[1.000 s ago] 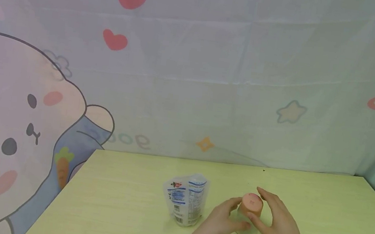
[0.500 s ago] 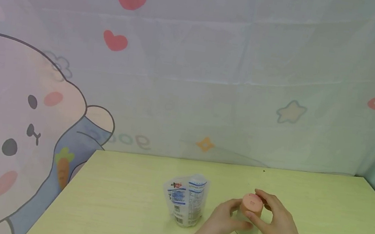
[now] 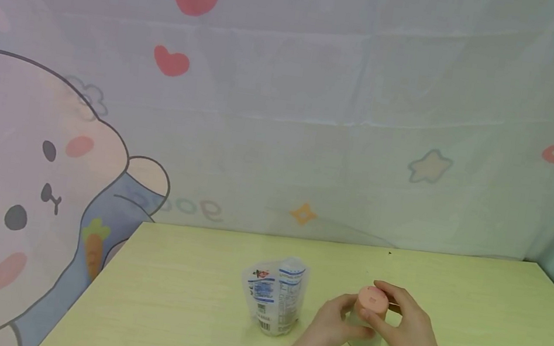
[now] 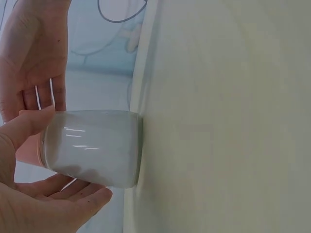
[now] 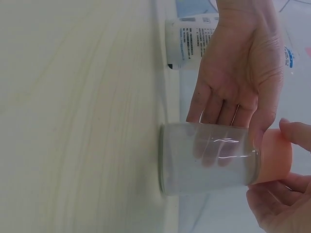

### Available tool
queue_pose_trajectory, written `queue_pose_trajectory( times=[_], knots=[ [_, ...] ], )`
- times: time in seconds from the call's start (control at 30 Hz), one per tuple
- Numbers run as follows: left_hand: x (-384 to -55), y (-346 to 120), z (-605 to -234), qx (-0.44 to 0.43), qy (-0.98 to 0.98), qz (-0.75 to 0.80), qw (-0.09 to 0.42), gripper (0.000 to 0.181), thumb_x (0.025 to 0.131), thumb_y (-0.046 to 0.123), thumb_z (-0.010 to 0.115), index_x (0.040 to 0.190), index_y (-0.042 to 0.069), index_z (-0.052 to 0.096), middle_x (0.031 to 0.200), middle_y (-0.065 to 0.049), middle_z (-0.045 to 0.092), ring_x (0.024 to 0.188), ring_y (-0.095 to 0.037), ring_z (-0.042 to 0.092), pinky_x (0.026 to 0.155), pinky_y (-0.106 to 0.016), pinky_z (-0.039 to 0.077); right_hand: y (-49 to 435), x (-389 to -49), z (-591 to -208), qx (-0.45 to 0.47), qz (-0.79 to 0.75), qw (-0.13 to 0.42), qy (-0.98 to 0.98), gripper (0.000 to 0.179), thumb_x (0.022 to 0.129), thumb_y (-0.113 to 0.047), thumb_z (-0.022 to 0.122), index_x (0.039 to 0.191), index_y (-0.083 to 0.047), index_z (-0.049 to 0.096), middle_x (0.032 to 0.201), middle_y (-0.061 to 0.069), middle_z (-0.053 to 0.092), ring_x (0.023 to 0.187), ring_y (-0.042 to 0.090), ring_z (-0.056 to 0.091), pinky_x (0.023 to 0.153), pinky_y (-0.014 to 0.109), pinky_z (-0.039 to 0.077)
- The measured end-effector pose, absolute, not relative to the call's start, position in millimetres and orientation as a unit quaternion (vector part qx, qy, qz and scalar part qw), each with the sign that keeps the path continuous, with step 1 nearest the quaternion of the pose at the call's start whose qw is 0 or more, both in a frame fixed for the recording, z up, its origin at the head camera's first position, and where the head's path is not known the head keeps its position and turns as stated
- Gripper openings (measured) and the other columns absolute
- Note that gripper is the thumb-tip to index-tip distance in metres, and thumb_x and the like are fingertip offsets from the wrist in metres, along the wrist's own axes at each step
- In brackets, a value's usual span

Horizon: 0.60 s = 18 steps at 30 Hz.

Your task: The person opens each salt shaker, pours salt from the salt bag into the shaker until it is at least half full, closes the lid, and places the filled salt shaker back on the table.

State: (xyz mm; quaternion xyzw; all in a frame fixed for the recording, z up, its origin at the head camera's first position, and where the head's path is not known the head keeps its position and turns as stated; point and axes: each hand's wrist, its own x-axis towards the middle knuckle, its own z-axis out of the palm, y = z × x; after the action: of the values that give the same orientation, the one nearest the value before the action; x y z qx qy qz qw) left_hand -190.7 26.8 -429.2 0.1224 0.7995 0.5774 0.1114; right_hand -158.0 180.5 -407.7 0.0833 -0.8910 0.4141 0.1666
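Observation:
A clear jar (image 3: 363,345) stands upright on the table, with a pink-orange lid (image 3: 373,300) on top. My left hand (image 3: 330,323) holds the jar's body from the left. In the right wrist view, the left fingers (image 5: 209,150) show through the jar's wall, and the thumb lies just below the lid. Gripping the lid from the right is my right hand (image 3: 410,329), thumb in front and fingers behind. The left wrist view shows the jar body (image 4: 97,145) with its base on the table.
A translucent pouch (image 3: 276,300) with blue print and a barcode stands left of the hands. The pale yellow table (image 3: 174,300) meets a printed cloth backdrop (image 3: 269,154) at its back edge.
My right hand's fingers have curled in closer around the lid, and its thumb has shifted slightly left along the front. The jar and the left hand's hold stay nearly the same.

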Motion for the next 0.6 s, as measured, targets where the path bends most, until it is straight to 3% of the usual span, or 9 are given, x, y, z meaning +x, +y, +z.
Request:
queue_pose_trajectory(
  times=[0.6],
  knots=[
    [-191.5, 34.8, -434.8, 0.100, 0.794, 0.592, 0.093, 0.053, 0.073, 0.017, 0.081, 0.122, 0.015, 0.062, 0.131, -0.008, 0.061, 0.124, -0.032, 0.053, 0.101, -0.055, 0.044, 178.7, -160.2, -406.5, 0.065, 0.434, 0.141, -0.888, 0.059, 0.082, -0.034, 0.075, 0.130, -0.007, 0.054, 0.120, 0.014, 0.063, 0.103, 0.034, 0.064, 0.070, 0.032, 0.056]
  ],
)
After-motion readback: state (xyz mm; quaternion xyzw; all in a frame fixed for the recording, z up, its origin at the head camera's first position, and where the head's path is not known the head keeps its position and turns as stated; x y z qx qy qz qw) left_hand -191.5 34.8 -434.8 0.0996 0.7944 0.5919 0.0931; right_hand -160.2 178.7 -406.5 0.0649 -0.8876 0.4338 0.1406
